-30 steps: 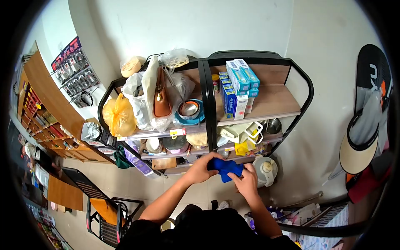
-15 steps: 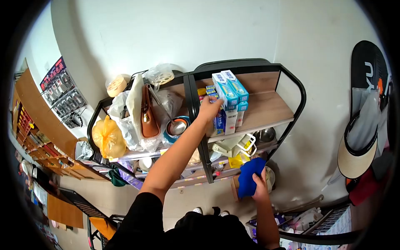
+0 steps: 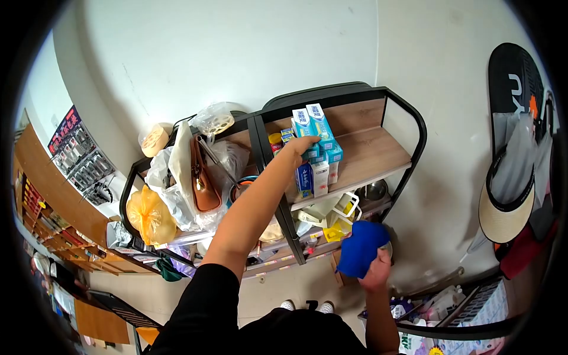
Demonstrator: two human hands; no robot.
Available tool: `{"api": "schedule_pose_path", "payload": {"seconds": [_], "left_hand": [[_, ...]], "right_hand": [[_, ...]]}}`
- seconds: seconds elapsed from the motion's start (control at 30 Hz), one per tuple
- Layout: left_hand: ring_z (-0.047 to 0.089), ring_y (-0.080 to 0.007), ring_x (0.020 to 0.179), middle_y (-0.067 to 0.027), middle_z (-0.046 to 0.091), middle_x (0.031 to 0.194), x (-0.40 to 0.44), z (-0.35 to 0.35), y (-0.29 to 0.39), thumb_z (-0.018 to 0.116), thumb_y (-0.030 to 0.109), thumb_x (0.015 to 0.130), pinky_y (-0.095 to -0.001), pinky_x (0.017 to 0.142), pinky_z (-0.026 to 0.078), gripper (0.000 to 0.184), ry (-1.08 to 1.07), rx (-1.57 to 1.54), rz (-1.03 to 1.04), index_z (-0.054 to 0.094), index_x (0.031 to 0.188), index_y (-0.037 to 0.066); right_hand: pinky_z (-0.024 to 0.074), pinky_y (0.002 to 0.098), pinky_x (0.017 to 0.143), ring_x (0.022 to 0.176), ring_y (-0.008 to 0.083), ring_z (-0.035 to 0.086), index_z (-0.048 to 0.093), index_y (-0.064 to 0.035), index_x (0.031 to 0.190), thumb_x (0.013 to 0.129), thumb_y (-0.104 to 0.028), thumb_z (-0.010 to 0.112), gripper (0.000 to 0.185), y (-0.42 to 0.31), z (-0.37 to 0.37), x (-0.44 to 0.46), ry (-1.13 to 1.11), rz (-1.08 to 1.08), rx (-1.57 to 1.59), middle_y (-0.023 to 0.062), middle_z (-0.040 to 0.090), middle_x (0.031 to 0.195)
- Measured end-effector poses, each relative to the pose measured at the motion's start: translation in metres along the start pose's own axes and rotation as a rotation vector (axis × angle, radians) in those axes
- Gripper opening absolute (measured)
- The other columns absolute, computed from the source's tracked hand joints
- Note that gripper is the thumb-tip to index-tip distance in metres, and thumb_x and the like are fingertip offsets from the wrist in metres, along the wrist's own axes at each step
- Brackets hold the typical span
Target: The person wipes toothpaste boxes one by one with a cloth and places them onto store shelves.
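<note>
My left hand [image 3: 303,145] reaches to the stacked toothpaste-like boxes [image 3: 320,125] on the top shelf. Its fingers are closed at the front of the light-blue box on the left of the stack; the fingertips are partly hidden. Beneath that box stand white boxes [image 3: 320,178] and a dark blue box [image 3: 304,180]. Lower right, my right hand [image 3: 377,271] is closed on a blue cloth [image 3: 362,248], which hangs spread out in front of the lower shelf.
On the shelf's left part sit a yellow bag [image 3: 151,216], white plastic bags and a brown handbag [image 3: 205,190]. A black frame bar [image 3: 278,195] divides the shelves. A sun visor [image 3: 503,222] hangs at right. A rack [image 3: 467,313] stands lower right.
My left hand has left the blue cloth and moved up to the boxes, where it now touches the light-blue one. My right hand has kept the cloth and moved right. The view has shifted.
</note>
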State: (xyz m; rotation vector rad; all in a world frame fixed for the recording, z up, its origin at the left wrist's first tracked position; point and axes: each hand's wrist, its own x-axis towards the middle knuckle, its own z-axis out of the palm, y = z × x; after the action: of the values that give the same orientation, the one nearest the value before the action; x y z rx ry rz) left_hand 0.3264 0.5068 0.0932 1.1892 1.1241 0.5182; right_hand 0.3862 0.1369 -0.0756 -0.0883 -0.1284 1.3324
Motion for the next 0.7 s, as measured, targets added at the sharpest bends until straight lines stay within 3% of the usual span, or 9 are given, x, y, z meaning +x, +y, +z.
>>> {"api": "schedule_pose_path", "payload": {"seconds": [0.07,0.2,0.27,0.33,0.4,0.47,0.6,0.63,0.7], "left_hand": [[0.056,-0.0212,0.121,-0.0077,0.064,0.127,-0.002,-0.007,-0.002,0.077,0.031,0.088,-0.0418,0.100,0.041,0.051,-0.055,-0.096,-0.012,0.060,0.130,0.010],[0.061,-0.0181,0.105,-0.0046,0.067,0.117,0.018,-0.024,-0.013,0.074,0.032,0.091,-0.0359,0.087,0.043,0.041,-0.058,-0.230,0.001,0.062,0.124,0.011],[0.062,-0.0165,0.098,-0.0029,0.068,0.112,0.021,-0.034,-0.020,0.071,0.029,0.093,-0.0328,0.082,0.043,0.035,-0.064,-0.278,0.011,0.061,0.122,0.011],[0.063,-0.0166,0.096,-0.0026,0.069,0.111,-0.027,-0.039,-0.025,0.069,0.025,0.095,-0.0321,0.079,0.043,0.033,-0.178,-0.513,0.137,0.060,0.123,0.011],[0.065,-0.0218,0.101,-0.0081,0.068,0.112,-0.069,-0.045,-0.033,0.067,0.021,0.093,-0.0349,0.083,0.047,0.038,-0.244,-0.633,0.163,0.058,0.126,0.007],[0.067,-0.0258,0.100,-0.0121,0.068,0.114,-0.096,-0.055,-0.051,0.068,0.018,0.089,-0.0405,0.086,0.052,0.041,-0.361,-0.609,0.154,0.058,0.126,0.003],[0.066,-0.0283,0.109,-0.0152,0.061,0.124,-0.145,-0.049,-0.087,0.066,0.005,0.082,-0.0463,0.095,0.057,0.065,-0.576,-0.640,0.242,0.041,0.142,0.009],[0.066,-0.0278,0.109,-0.0147,0.062,0.123,-0.162,-0.041,-0.094,0.066,0.006,0.083,-0.0458,0.094,0.057,0.063,-0.510,-0.644,0.282,0.042,0.141,0.008],[0.066,-0.0268,0.108,-0.0140,0.063,0.121,-0.179,-0.024,-0.115,0.067,0.011,0.086,-0.0445,0.091,0.058,0.059,-0.408,-0.711,0.273,0.044,0.140,0.008]], "right_hand": [[0.0381,0.0559,0.114,0.132,0.0372,0.053,0.046,-0.0020,0.145,0.102,-0.027,0.043,0.050,0.009,-0.006,0.009,0.144,-0.036,0.071,0.0189,0.052,0.147],[0.0421,0.0535,0.111,0.127,0.0343,0.057,0.049,-0.0021,0.142,0.104,-0.031,0.044,0.048,0.003,-0.012,0.020,0.057,0.046,0.007,0.0172,0.059,0.139],[0.0496,0.0507,0.104,0.120,0.0356,0.061,0.049,-0.0029,0.141,0.105,-0.039,0.044,0.052,-0.004,-0.003,0.019,0.263,0.061,-0.243,0.0171,0.058,0.139],[0.0498,0.0498,0.103,0.121,0.0343,0.061,0.049,-0.0027,0.141,0.103,-0.042,0.048,0.055,-0.009,0.005,0.014,0.208,0.041,-0.393,0.0162,0.060,0.136],[0.0500,0.0490,0.103,0.121,0.0329,0.061,0.049,-0.0026,0.142,0.101,-0.044,0.052,0.058,-0.012,0.013,0.016,0.146,0.014,-0.540,0.0153,0.062,0.133],[0.0464,0.0519,0.107,0.125,0.0339,0.058,0.043,-0.0035,0.146,0.099,-0.053,0.054,0.070,-0.010,0.033,0.027,-0.110,-0.035,-0.354,0.0158,0.056,0.140],[0.0344,0.0666,0.113,0.133,0.0370,0.051,0.032,-0.0089,0.154,0.098,-0.058,0.053,0.077,0.015,0.075,0.040,-0.132,-0.084,-0.302,0.0158,0.043,0.152],[0.0355,0.0718,0.110,0.131,0.0349,0.052,0.032,-0.0088,0.153,0.099,-0.053,0.054,0.073,0.019,0.075,0.043,-0.136,-0.094,-0.384,0.0163,0.042,0.151],[0.0467,0.0550,0.102,0.119,0.0322,0.060,0.048,-0.0035,0.139,0.099,-0.031,0.062,0.050,0.025,0.071,0.038,-0.114,-0.242,-0.879,0.0164,0.056,0.135]]}}
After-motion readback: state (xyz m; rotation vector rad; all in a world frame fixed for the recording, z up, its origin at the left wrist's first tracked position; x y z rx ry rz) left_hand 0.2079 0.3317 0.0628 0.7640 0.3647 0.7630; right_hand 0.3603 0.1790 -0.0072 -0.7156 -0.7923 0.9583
